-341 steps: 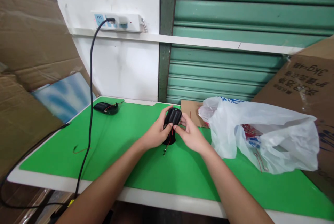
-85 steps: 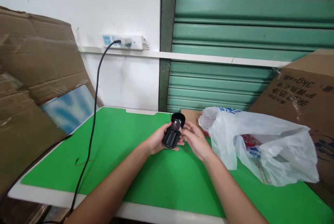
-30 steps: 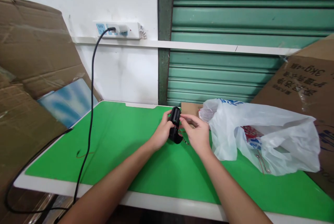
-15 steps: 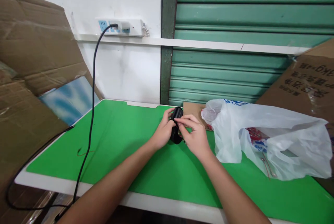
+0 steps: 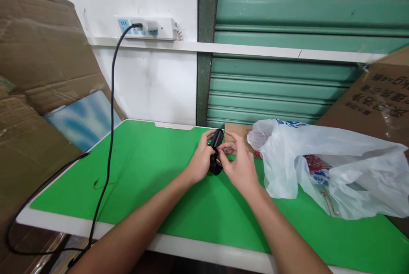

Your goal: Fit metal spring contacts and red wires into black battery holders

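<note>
A black elongated object point(image 5: 217, 138) with rounded ends is held above the green mat, near the middle of the view. My left hand point(image 5: 202, 159) is wrapped round its left side, thumb on its front and fingers behind. At its right side is my right hand point(image 5: 238, 157), thumb and index finger pinched together against the object's middle. Whatever lies between those fingertips is too small to make out. Small shiny parts show on the object just under the right fingertips.
A white plastic bag point(image 5: 284, 167) holding red wire pieces lies on the right of the green mat point(image 5: 143, 159). A black cable point(image 5: 111, 116) hangs from a power strip point(image 5: 166, 28) across the left side. Cardboard point(image 5: 47, 44) stands at both sides; a thin wire point(image 5: 104, 186) lies left.
My right hand's fingertips have shifted slightly down and right on the black object, and its other fingers have spread. My left hand keeps its hold. The view has moved slightly.
</note>
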Demonstrator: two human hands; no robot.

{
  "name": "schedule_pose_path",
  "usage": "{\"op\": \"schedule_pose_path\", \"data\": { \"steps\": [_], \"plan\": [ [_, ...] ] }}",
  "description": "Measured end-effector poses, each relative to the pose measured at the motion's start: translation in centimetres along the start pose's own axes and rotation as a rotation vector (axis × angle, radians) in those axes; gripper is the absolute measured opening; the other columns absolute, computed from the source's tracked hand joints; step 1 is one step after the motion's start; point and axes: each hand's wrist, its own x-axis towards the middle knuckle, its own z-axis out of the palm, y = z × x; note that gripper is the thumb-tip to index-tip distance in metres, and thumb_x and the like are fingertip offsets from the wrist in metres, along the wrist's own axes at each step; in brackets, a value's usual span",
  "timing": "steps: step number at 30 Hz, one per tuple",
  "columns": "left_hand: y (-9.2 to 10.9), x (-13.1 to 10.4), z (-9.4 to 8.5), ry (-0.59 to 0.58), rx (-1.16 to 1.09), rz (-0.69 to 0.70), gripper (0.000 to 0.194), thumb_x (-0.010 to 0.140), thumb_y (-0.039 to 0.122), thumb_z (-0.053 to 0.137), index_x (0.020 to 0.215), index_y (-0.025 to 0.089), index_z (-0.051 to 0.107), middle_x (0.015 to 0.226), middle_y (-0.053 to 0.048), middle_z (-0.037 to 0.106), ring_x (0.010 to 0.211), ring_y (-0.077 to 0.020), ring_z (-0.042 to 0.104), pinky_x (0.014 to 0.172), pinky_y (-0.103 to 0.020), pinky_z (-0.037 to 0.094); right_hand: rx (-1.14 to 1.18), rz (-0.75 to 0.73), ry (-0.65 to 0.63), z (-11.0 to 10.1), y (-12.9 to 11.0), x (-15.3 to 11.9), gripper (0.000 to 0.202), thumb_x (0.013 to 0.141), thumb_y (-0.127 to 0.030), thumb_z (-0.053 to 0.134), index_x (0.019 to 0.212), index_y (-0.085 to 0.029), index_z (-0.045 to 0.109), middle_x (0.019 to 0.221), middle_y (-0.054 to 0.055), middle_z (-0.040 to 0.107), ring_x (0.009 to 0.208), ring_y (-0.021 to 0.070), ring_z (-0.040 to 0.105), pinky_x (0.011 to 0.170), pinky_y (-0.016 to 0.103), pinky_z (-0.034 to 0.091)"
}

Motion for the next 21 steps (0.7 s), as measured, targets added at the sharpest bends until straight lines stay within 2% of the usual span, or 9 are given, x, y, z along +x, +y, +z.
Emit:
{"op": "schedule_pose_path", "data": {
  "steps": [4,12,21],
  "plan": [
    [-0.13,-0.06,0.02,-0.001,0.018,0.028,0.062,0.076,0.019,0.044,0.138,0.017,0.041,0.146,-0.011,0.047,0.137,-0.0263,0.043,0.117,-0.043,0.032,-0.038,-0.05,0.033,0.0,0.0,0.03,0.045,0.089,-0.015,0.059,0.133,-0.02,0.052,0.097,0.001,0.071,0.084,0.0102,0.07,0.08,0.022,0.058],
    [-0.32,-0.04,0.21,0.004,0.02,0.033,0.063,0.076,0.018,0.044,0.139,0.016,0.04,0.147,-0.012,0.046,0.138,-0.026,0.043,0.118,-0.043,0.031,-0.051,-0.056,0.056,-0.05,-0.25,0.11,0.045,0.089,-0.015,0.06,0.132,-0.02,0.052,0.094,0.0,0.072,0.084,0.0097,0.071,0.078,0.021,0.059],
    [0.61,-0.61,0.54,-0.002,0.128,0.014,0.058,0.082,0.019,0.04,0.139,0.013,0.037,0.146,-0.015,0.045,0.137,-0.0257,0.042,0.118,-0.043,0.031,-0.133,-0.086,0.098,0.28,0.15,-0.21,0.039,0.091,-0.016,0.059,0.129,-0.02,0.054,0.098,0.001,0.072,0.087,0.0115,0.072,0.082,0.024,0.06]
  ]
}}
